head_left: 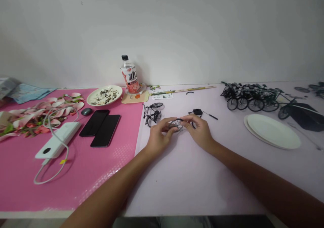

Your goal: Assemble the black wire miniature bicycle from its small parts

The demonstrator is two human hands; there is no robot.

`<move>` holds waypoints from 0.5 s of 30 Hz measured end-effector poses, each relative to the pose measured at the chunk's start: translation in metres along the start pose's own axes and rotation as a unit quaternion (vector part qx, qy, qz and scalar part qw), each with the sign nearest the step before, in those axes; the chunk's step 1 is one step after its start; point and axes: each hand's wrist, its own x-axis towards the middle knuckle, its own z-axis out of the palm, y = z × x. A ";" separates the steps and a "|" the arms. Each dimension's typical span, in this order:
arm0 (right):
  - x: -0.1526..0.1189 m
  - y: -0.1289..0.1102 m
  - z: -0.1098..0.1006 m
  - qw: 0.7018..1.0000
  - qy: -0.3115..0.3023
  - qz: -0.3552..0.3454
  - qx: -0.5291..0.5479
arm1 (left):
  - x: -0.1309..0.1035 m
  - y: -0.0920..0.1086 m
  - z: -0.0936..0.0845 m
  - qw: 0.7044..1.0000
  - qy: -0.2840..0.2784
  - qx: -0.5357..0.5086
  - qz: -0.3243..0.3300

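Between my two hands is a small black spoked bicycle wheel (pixel 178 125), held just above the pale tabletop. My left hand (pixel 162 133) pinches its left side between thumb and fingers. On the right side, the fingertips of my right hand (pixel 198 128) close on the rim. A dark curved piece shows partly under the right fingers; I cannot make out what it is. Beyond my left hand stands a black model bicycle (pixel 152 115). Behind my right hand lie a small black part (pixel 196 111) and a thin screwdriver (pixel 213 116).
Several model bicycles (pixel 250 98) stand at the back right, near stacked white plates (pixel 275 133). On the pink mat at left are two phones (pixel 105 130), a power strip (pixel 59 138) with a cable, artificial petals (pixel 48 113) and a plate of small parts (pixel 91 99). A bottle (pixel 131 77) stands behind.
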 end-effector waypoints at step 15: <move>0.001 -0.005 -0.004 0.998 -0.008 -0.055 -0.035 | -0.003 -0.001 0.004 0.998 -0.011 -0.038 -0.046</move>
